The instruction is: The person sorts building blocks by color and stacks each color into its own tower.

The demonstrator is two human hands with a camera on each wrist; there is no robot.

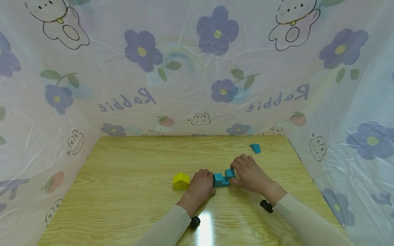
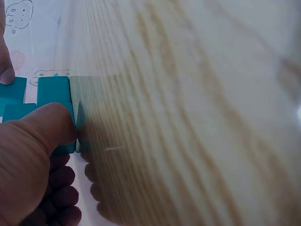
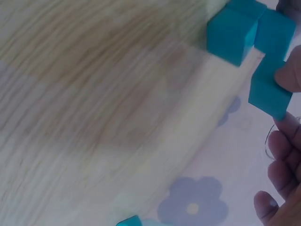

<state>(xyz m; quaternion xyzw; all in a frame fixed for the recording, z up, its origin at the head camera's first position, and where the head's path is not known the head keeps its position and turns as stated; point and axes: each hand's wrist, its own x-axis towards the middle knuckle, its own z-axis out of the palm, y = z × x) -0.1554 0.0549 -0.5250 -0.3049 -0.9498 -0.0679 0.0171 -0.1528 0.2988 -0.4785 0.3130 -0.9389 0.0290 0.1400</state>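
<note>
In the head view my right hand (image 1: 250,174) pinches a blue cube block (image 1: 229,173) just above the right end of a small group of blue blocks (image 1: 218,179). The right wrist view shows the thumb against one face of that cube (image 3: 269,87), with fingertips at its lower edge. My left hand (image 1: 201,186) holds the left end of the group, its thumb lying across the front of the stacked blocks (image 2: 53,88) in the left wrist view. Its other fingers are curled behind and partly hidden. The group has a cube raised at left and a lower block at right.
A yellow house-shaped stack of blocks (image 1: 181,181) stands just left of my left hand. A blue wedge-shaped block (image 1: 255,148) lies farther back at the right. The wooden table (image 1: 132,164) is enclosed by a patterned curtain (image 1: 181,85) at the back and sides.
</note>
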